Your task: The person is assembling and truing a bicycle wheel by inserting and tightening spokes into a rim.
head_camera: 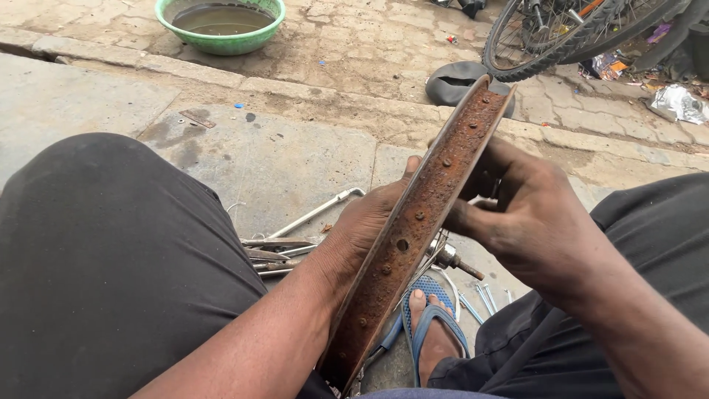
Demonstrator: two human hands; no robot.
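Both of my hands are on the rusty wheel rim [413,222], which stands tilted between my knees, its channel facing up. My left hand [365,229] braces the rim's outer side, fingers loosely curled against it. My right hand [528,214] grips the opposite edge, partly closed, fingertips [456,218] pressing the metal. Spanners [277,251] lie on the concrete below.

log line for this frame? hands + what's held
left hand: grips rusty wheel rim | right hand: on rim's far side | rim: tilted, edge-on | ground: tools, green basin
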